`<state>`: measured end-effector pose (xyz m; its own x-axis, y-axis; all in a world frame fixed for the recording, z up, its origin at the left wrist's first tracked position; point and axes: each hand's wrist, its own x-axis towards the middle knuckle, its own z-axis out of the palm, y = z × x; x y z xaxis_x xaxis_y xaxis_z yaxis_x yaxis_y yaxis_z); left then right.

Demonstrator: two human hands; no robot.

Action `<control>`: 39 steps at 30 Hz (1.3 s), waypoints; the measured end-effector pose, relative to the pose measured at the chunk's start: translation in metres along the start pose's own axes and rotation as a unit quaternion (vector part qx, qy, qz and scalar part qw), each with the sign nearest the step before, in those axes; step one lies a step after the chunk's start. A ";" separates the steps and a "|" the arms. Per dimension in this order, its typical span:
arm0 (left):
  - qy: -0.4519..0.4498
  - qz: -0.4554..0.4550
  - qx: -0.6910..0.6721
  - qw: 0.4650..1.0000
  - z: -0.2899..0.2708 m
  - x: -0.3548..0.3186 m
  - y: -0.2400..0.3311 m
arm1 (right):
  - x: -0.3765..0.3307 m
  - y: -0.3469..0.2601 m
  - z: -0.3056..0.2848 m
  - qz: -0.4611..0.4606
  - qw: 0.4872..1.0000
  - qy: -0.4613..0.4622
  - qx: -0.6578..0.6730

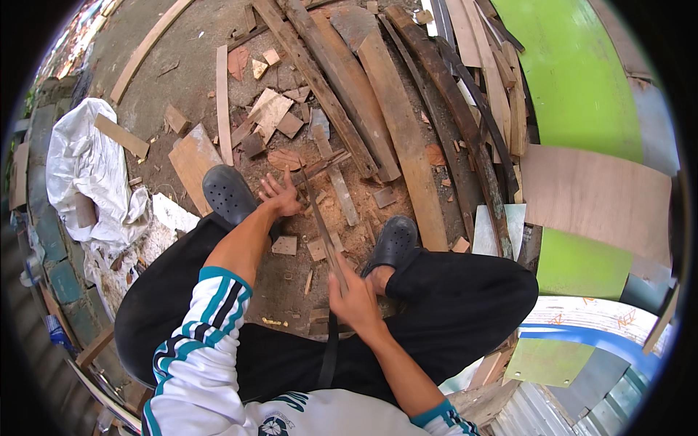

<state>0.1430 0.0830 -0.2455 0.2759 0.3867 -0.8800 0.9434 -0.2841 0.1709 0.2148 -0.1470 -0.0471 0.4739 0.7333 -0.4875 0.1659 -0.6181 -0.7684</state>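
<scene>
So, wood strip (322, 221) runs from left hand (280, 195) to right hand (352, 294).

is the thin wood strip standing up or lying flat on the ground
Neither flat nor upright: the thin wood strip is tilted, its near end gripped by the right hand, its far end down by the left hand.
</scene>
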 end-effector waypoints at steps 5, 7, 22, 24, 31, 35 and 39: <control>-0.011 -0.005 0.007 1.000 0.001 -0.003 0.004 | 0.025 0.010 0.018 -0.016 1.000 0.016 -0.011; -0.015 -0.001 0.010 1.000 0.001 -0.003 -0.002 | 0.036 0.007 0.020 0.015 0.999 -0.019 -0.026; -0.006 0.000 0.004 1.000 0.009 0.005 -0.008 | -0.055 0.010 -0.017 -0.013 0.999 0.017 0.041; -0.004 0.002 -0.001 1.000 0.012 0.004 -0.011 | -0.041 0.017 -0.008 -0.044 0.997 0.052 0.027; 0.030 0.002 -0.010 1.000 0.005 -0.012 -0.003 | 0.043 0.034 0.035 -0.029 0.998 0.055 0.010; 0.040 0.014 0.011 0.999 -0.006 -0.030 -0.001 | 0.036 0.037 0.019 0.017 0.998 -0.036 0.042; 0.061 0.044 0.227 0.971 -0.008 -0.048 -0.015 | 0.027 0.049 0.024 -0.127 0.992 -0.017 0.020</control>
<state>0.1173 0.0758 -0.2020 0.3982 0.4366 -0.8067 0.7449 -0.6671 0.0067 0.2153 -0.1510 -0.1081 0.3920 0.8736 -0.2884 0.2425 -0.4005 -0.8836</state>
